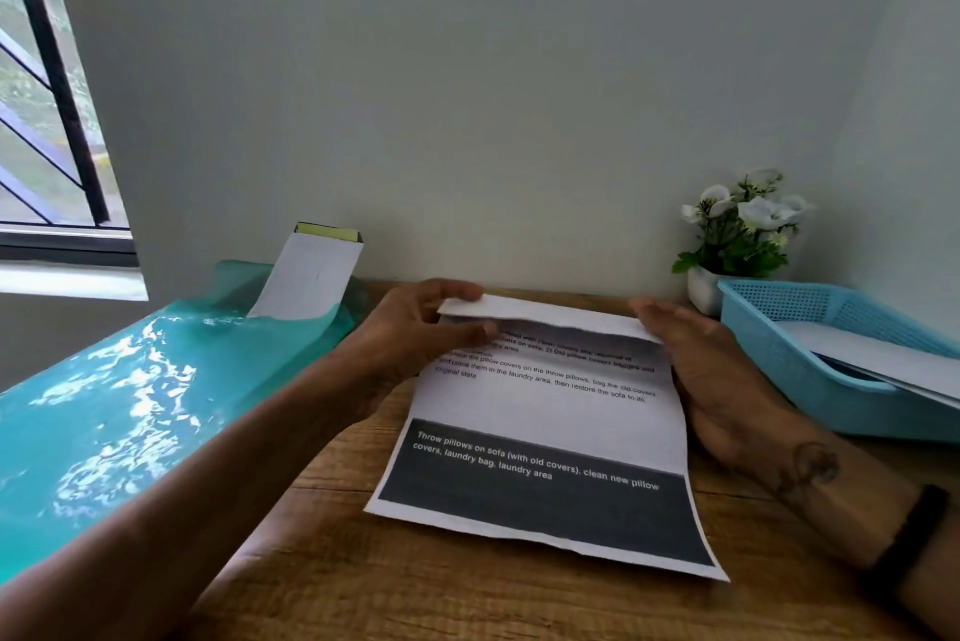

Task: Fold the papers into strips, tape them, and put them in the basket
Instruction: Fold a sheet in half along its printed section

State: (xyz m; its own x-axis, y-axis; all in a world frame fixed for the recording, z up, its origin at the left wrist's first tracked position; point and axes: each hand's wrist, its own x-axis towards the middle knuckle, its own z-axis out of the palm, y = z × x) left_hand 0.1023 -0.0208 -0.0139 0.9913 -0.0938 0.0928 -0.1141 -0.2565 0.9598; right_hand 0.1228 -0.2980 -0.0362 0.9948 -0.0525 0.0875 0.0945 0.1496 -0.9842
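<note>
On the wooden table (519, 604), near the far wall, a printed sheet of paper (545, 432) lies flat with its far edge turned toward the person. The left hand (410, 328) pinches that folded flap at its left corner, fingers curled over it and thumb beneath; the right hand (691, 354) rests at the flap's right end, but I cannot tell whether its fingers grip the edge or only press it. This looks like the first fold of a strip. Next, I judge, the flap needs pressing flat and creasing across, then rolling over again. The paper is thin and limp, its near edge wavy. At the right stands a light blue basket (779, 354) of perforated plastic, white paper already inside. Left lies a glossy teal plastic sheet (130, 406).
</note>
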